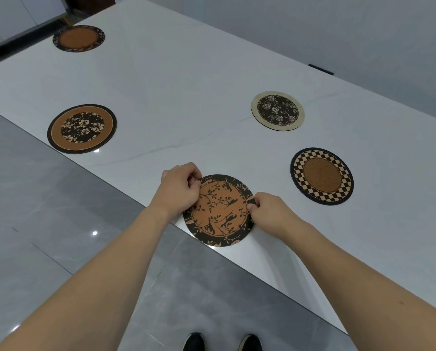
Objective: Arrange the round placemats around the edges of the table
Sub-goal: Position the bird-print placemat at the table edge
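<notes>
Centrally, a round branch-and-bird placemat (218, 210) lies flat at the near long edge of the white table (186, 84), its lowest arc overhanging that edge slightly. Being circular, it has no long axis; its printed branches run roughly from 7 o'clock toward 1 o'clock across the orange centre. The left hand (177, 190) pinches the dark rim at about 10 o'clock of the mat, fingers curled and thumb on the upper face. The right hand (269, 211) pinches the rim at about 3 o'clock, fingers likewise curled around the edge.

Four other mats lie flat on the tabletop, none touching another. The checkered placemat (322, 176) sits at 2 o'clock from the held mat, near it. The cream-rimmed rose placemat (277, 110) lies beyond the checkered one, at 1 o'clock, toward the far long edge. The orange floral placemat (82, 128) lies at 10 o'clock, close to the near long edge. The plain-centred dark-rimmed placemat (79, 38) lies far off at 11 o'clock, near the distant corner.

No containers appear. Below the table, grey floor tiles (47, 224) and two dark shoes (222, 342) are visible at 6 o'clock.
</notes>
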